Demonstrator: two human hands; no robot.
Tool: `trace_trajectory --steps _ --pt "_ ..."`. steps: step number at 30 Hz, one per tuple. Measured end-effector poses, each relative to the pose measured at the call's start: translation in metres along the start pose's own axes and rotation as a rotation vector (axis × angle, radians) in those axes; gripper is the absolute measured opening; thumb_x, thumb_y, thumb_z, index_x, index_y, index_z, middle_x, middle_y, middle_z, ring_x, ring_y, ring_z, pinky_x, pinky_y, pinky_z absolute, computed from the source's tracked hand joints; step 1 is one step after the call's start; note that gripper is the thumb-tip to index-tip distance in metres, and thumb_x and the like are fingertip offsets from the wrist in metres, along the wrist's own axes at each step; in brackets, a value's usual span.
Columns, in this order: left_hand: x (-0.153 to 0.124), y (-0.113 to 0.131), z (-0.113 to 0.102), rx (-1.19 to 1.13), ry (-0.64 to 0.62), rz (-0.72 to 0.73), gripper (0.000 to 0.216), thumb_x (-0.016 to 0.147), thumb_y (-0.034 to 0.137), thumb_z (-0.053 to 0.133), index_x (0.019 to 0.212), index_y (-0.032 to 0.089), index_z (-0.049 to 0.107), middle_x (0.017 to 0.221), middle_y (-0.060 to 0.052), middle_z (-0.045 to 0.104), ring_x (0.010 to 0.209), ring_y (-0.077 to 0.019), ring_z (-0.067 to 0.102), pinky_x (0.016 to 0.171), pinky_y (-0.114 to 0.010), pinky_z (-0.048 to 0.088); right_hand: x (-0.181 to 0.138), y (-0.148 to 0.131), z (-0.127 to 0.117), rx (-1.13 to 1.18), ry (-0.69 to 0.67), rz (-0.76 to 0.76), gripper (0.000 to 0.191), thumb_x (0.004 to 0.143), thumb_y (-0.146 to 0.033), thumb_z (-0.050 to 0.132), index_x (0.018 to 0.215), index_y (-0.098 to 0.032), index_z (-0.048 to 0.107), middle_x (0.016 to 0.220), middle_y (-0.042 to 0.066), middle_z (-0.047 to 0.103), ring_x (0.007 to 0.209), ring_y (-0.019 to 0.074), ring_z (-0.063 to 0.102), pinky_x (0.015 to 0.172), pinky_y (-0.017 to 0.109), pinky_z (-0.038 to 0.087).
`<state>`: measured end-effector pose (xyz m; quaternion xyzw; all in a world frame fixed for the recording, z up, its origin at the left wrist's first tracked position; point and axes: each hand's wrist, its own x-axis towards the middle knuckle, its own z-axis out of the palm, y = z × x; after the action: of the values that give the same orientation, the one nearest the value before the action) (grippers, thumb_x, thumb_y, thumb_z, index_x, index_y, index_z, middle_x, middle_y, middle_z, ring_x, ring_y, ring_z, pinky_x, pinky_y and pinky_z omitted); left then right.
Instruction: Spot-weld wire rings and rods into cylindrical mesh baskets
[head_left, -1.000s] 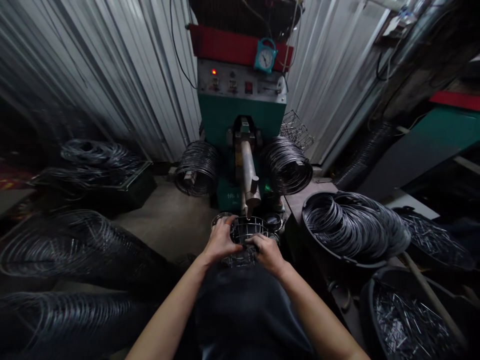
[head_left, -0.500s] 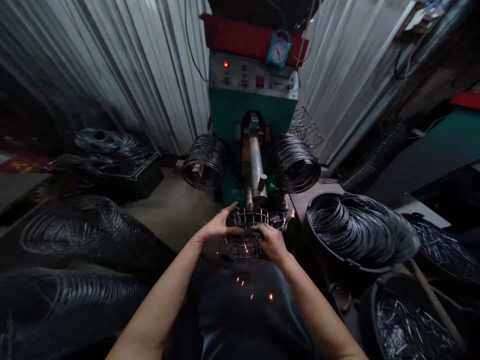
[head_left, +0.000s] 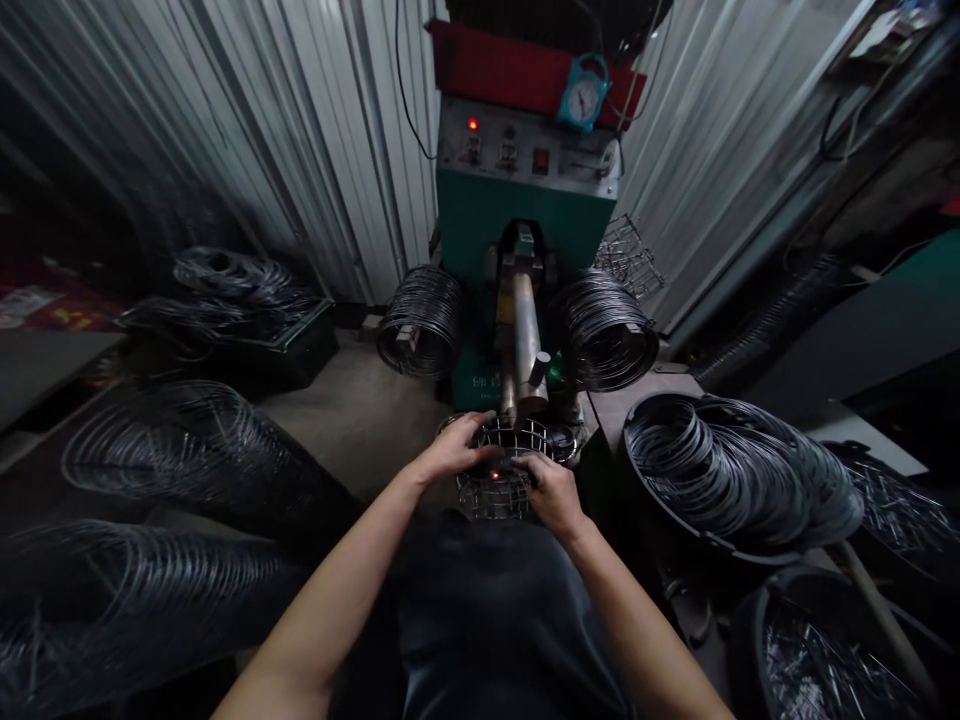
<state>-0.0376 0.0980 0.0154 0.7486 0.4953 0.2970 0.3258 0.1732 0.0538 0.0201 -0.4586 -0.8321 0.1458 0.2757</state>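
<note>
A round wire basket (head_left: 491, 497) sits under the metal arm (head_left: 527, 335) of a green welding machine (head_left: 469, 230). My left hand (head_left: 451, 452) grips its left side, thumb and fingers closed on the wires. From the right, my right hand (head_left: 553, 492) pinches the basket's near right edge; the fingertips look dark. A small orange spark glows between the hands. The arm's lower end reaches down to the far rim, and the exact contact there is too dim to make out. More wire rings show just behind the basket.
Wire ring coils hang left (head_left: 420, 322) and right (head_left: 604, 330) of the machine. To my right stand a tub of wire rings (head_left: 720, 470) and a bucket of short metal rods (head_left: 825, 650). Large wire coils (head_left: 195, 440) lie to my left. A blue clock (head_left: 583, 97) sits on top.
The flying sparks have mostly gone, leaving one small glow. The whole view has shifted slightly, so the machine appears further right. Both hands keep their hold on the basket.
</note>
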Motion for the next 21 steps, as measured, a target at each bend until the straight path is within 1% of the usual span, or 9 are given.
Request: trace_trajectory --steps 3,6,9,11,13,14,19,21 --pt "0.004 0.001 0.003 0.045 0.022 0.009 0.052 0.081 0.043 0.054 0.124 0.014 0.051 0.115 -0.013 0.058 0.109 -0.0257 0.054 0.096 -0.039 0.042 0.0 0.0 0.001 0.004 0.004 0.011 0.046 0.067 0.004 0.05 0.1 -0.024 0.065 0.1 0.002 0.07 0.096 0.0161 0.065 0.081 0.025 0.051" --pt "0.004 0.0 0.001 0.034 0.03 0.026 0.046 0.085 0.043 0.048 0.121 0.014 0.053 0.111 -0.011 0.059 0.107 -0.0244 0.055 0.095 -0.039 0.043 -0.001 0.001 0.002 0.013 0.03 -0.001 0.044 0.067 0.004 0.049 0.098 -0.023 0.066 0.099 0.002 0.071 0.094 0.0158 0.065 0.08 0.024 0.051" --pt "0.001 -0.002 -0.002 -0.05 -0.009 0.035 0.05 0.086 0.047 0.045 0.127 0.019 0.048 0.123 -0.01 0.054 0.116 -0.0238 0.05 0.101 -0.039 0.037 -0.001 0.002 0.003 0.012 0.046 -0.018 0.045 0.067 0.005 0.048 0.099 -0.022 0.066 0.097 0.003 0.071 0.091 0.0155 0.066 0.079 0.024 0.052" --pt "0.0 -0.003 -0.002 -0.061 -0.04 0.027 0.061 0.08 0.051 0.053 0.131 0.019 0.043 0.129 -0.011 0.049 0.122 -0.0261 0.045 0.105 -0.041 0.034 -0.001 0.002 0.003 0.0 0.041 -0.021 0.046 0.066 0.005 0.048 0.099 -0.022 0.066 0.097 0.003 0.071 0.09 0.0154 0.067 0.078 0.024 0.052" --pt "0.001 -0.004 -0.002 -0.024 -0.064 0.029 0.073 0.073 0.052 0.063 0.133 0.018 0.041 0.129 -0.013 0.049 0.121 -0.0285 0.045 0.104 -0.043 0.034 -0.001 0.002 0.003 -0.019 0.033 -0.016 0.045 0.066 0.004 0.049 0.099 -0.022 0.066 0.097 0.002 0.071 0.091 0.0156 0.067 0.078 0.024 0.052" --pt "0.001 -0.005 -0.002 -0.001 -0.073 0.037 0.074 0.071 0.051 0.065 0.133 0.018 0.04 0.127 -0.013 0.05 0.119 -0.0287 0.046 0.103 -0.044 0.035 -0.001 0.002 0.003 -0.029 0.03 -0.011 0.044 0.067 0.004 0.05 0.099 -0.023 0.066 0.097 0.002 0.071 0.091 0.0157 0.067 0.077 0.024 0.052" --pt "0.007 -0.009 -0.006 0.11 -0.134 0.12 0.064 0.079 0.046 0.058 0.133 0.02 0.038 0.118 -0.011 0.053 0.111 -0.0256 0.051 0.097 -0.041 0.04 -0.001 0.003 0.004 -0.054 0.027 0.015 0.043 0.069 0.002 0.052 0.101 -0.024 0.067 0.098 0.002 0.071 0.09 0.0164 0.067 0.077 0.024 0.052" --pt "0.01 -0.011 -0.007 0.135 -0.135 0.156 0.059 0.082 0.045 0.053 0.133 0.019 0.038 0.116 -0.011 0.053 0.109 -0.0242 0.051 0.096 -0.04 0.041 0.0 0.006 0.005 -0.051 0.04 0.028 0.043 0.069 0.002 0.053 0.1 -0.024 0.067 0.1 0.002 0.071 0.091 0.0163 0.067 0.078 0.024 0.052"
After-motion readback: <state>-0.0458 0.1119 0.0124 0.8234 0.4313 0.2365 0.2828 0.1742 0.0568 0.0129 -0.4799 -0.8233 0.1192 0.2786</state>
